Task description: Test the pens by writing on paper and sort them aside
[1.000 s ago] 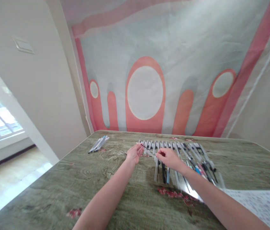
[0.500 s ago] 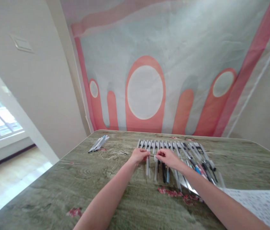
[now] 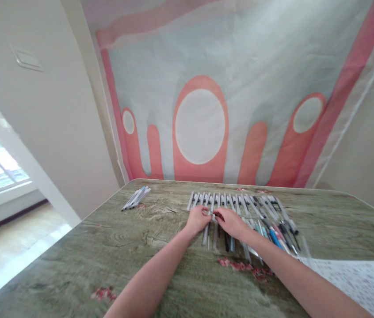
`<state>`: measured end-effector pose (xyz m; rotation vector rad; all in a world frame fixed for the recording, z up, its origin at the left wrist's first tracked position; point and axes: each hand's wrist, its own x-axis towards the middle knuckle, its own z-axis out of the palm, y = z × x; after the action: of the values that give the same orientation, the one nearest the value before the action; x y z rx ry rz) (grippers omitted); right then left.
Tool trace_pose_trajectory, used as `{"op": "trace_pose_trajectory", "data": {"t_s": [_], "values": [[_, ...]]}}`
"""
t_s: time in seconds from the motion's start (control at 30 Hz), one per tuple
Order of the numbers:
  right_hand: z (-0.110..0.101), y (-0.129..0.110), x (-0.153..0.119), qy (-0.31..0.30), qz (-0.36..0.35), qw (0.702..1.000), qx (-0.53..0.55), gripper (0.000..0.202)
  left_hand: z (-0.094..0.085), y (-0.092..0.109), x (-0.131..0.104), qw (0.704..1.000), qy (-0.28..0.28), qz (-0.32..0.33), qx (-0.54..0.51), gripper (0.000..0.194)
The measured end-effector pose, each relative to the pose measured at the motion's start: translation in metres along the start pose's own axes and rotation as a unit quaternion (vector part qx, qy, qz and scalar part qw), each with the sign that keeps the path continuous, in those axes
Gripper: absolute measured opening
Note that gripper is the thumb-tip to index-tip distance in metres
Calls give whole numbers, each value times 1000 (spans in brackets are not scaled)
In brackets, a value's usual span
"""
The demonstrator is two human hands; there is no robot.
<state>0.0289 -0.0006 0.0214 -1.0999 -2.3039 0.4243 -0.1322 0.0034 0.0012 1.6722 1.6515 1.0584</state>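
My left hand (image 3: 199,220) and my right hand (image 3: 230,222) almost meet at the middle of the table, both with fingers pinched. Between their fingertips is a small, thin, pale piece, mostly covered by the fingers; I cannot make out its kind. Just beyond the hands runs a row of pens (image 3: 190,201) with clear barrels and dark parts, laid side by side. Under and in front of my fingers lie more clear tubes (image 3: 206,235) and a dark pen (image 3: 227,243). To the right, beside my right forearm, is a spread of mixed pens, among them a blue pen (image 3: 275,237).
A small bundle of pens (image 3: 136,198) lies at the table's far left. White printed paper (image 3: 356,282) covers the near right corner. The wood-patterned table (image 3: 74,265) ends against a wall with a pink and grey covering (image 3: 202,172).
My hands have come together: the left moved right and slightly nearer, and the right moved a little left. Their fingertips now meet at the small piece.
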Motion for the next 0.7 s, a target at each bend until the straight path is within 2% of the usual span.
{"op": "trace_pose_trajectory", "data": {"t_s": [0.03, 0.13, 0.27, 0.43, 0.7], "values": [[0, -1, 0, 0, 1, 1000, -9, 18, 0, 1, 0, 999, -6, 20, 47, 28], [1, -3, -1, -9, 2, 999, -40, 14, -1, 2, -1, 996, -13, 25, 79, 31], [2, -6, -2, -26, 15, 996, -84, 16, -1, 2, -1, 995, -19, 26, 94, 30], [5, -5, -3, -33, 33, 993, -110, 23, -1, 0, -1, 991, 2, 50, 124, 25], [5, -7, -3, -38, 49, 992, -107, 24, -3, 1, -6, 984, 7, 70, 165, 23]]}}
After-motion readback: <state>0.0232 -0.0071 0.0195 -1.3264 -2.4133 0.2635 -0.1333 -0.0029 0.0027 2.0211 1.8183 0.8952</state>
